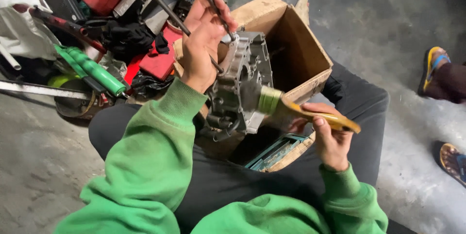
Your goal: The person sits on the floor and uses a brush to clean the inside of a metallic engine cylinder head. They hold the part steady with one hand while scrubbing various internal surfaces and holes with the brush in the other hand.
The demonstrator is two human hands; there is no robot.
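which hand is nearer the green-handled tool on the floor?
Left. The left hand grips the top of the metal engine casing, nearer the green-handled tool. The right hand holds the paintbrush, beyond the casing.

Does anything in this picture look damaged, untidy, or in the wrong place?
Yes. The cardboard box is worn, with a torn flap. Behind it, the tools and rags lie in a disorderly heap on the floor. The left hand steadies the metal engine casing; the right hand holds a brush.
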